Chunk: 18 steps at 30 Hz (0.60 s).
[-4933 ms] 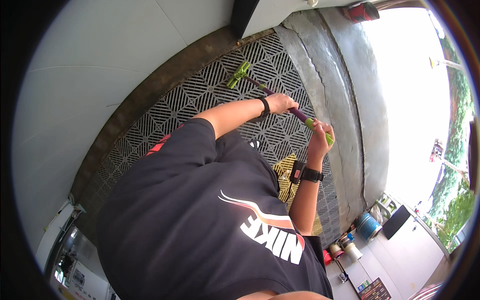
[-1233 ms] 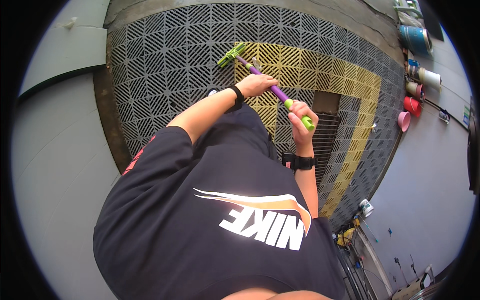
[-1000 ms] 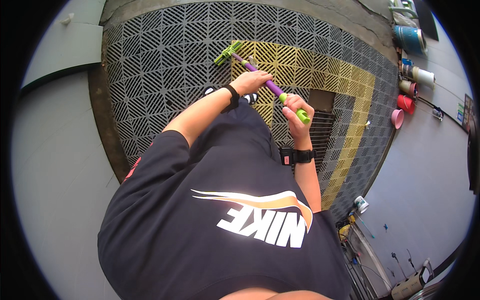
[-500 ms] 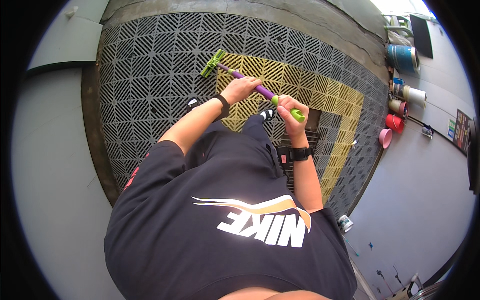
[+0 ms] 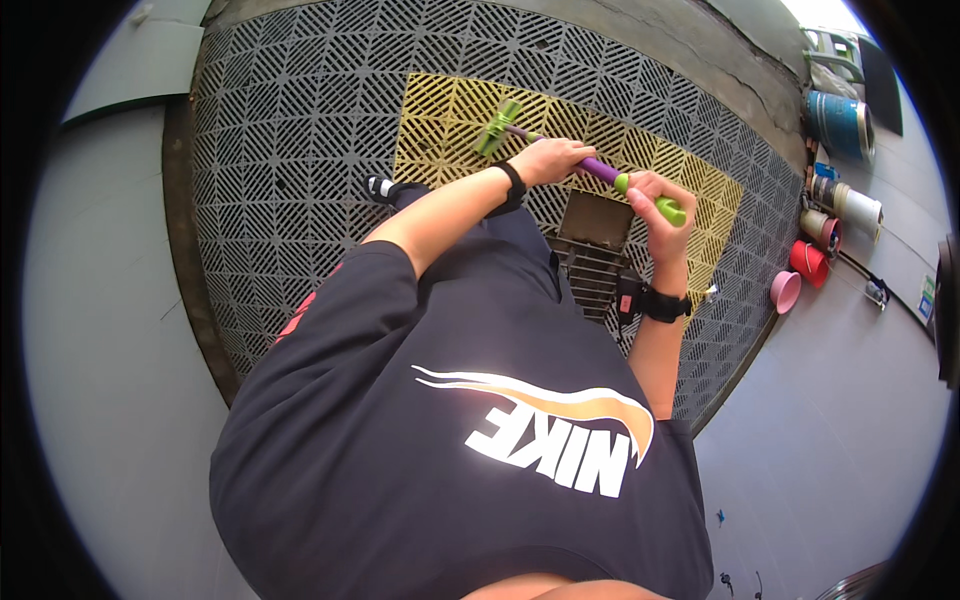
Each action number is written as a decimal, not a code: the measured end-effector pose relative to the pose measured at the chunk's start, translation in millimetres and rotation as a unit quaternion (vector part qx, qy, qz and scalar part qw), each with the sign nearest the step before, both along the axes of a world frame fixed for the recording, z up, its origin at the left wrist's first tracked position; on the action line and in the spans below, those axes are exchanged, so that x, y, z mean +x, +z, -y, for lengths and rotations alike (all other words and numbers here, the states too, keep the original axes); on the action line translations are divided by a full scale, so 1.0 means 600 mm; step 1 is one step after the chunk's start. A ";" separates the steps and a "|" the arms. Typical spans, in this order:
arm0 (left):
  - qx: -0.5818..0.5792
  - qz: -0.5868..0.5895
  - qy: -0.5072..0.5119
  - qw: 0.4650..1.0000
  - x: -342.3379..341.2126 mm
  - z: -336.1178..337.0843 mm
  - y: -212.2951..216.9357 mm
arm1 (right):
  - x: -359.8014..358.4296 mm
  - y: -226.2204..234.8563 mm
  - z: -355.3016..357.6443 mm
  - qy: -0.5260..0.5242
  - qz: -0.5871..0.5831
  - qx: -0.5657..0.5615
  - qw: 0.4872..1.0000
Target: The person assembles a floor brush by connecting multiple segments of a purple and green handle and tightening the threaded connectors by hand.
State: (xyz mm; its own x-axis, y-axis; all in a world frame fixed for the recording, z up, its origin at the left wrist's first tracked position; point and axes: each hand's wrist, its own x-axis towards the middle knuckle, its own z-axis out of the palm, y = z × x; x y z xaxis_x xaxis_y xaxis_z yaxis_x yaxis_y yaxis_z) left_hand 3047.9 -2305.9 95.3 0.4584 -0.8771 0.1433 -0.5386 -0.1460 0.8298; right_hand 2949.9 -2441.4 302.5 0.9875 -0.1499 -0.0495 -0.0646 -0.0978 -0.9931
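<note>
I hold a mop (image 5: 601,171) with a purple pole, green fittings and a narrow green head. Its head, slightly blurred, is over the yellow floor tiles (image 5: 437,135); whether it touches them I cannot tell. My left hand (image 5: 549,160) wraps the pole partway down, nearer the head. Around the green grip at the upper end, my right hand (image 5: 661,208) is closed. Black bands circle both wrists. A black device (image 5: 627,300) with a small red label is beside my right wrist.
Slatted grey tiles (image 5: 290,150) surround the yellow ones. A brown square recess (image 5: 597,218) and a metal grate (image 5: 588,275) lie below my hands. Along the right wall stand a blue drum (image 5: 838,126), white pails (image 5: 856,206), a red bucket (image 5: 808,263) and a pink basin (image 5: 785,291).
The mop has swung right with both hands on it, its head passing from the grey-yellow border onto yellow tiles. My view has shifted, and more of the recess and grate shows.
</note>
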 end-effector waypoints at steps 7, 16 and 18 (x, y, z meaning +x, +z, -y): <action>-0.015 -0.052 -0.010 0.999 -0.004 0.066 0.017 | 0.010 -0.006 0.041 0.034 0.000 -0.024 0.999; 0.002 0.034 0.007 0.999 0.049 -0.053 0.045 | 0.039 -0.011 -0.024 0.102 0.101 0.013 0.990; 0.034 0.051 0.009 0.998 0.064 -0.089 0.047 | 0.037 -0.018 -0.046 0.088 0.087 0.056 0.991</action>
